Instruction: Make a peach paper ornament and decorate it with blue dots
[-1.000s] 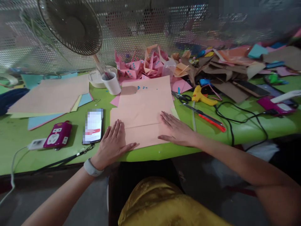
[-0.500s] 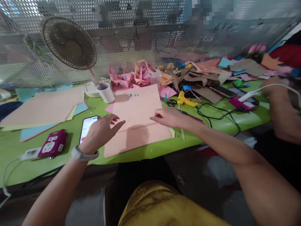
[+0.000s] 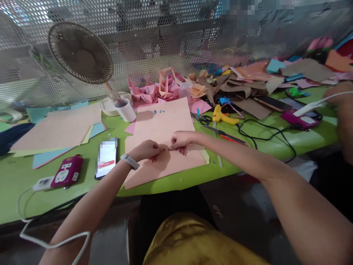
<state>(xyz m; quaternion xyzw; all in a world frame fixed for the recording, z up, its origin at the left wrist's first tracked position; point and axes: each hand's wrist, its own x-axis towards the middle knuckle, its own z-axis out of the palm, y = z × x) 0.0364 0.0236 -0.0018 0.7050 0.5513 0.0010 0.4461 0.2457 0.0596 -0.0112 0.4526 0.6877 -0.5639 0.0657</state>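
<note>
Right now my left hand (image 3: 149, 149) and right hand (image 3: 181, 141) are on the peach paper (image 3: 168, 165), close to the green table's (image 3: 162, 188) near edge, fingers curled, tips nearly meeting; whether they pinch anything, I can't tell. The phone (image 3: 107, 158) lies off the paper's left edge, the glue gun (image 3: 224, 116) off its right.

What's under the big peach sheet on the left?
A pale yellow sheet and blue paper stick out from under the peach sheet; the rest is covered.

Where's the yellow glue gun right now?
Head view, right side: the yellow glue gun lies on the green table, right of the peach paper, beside the black-handled scissors.
</note>
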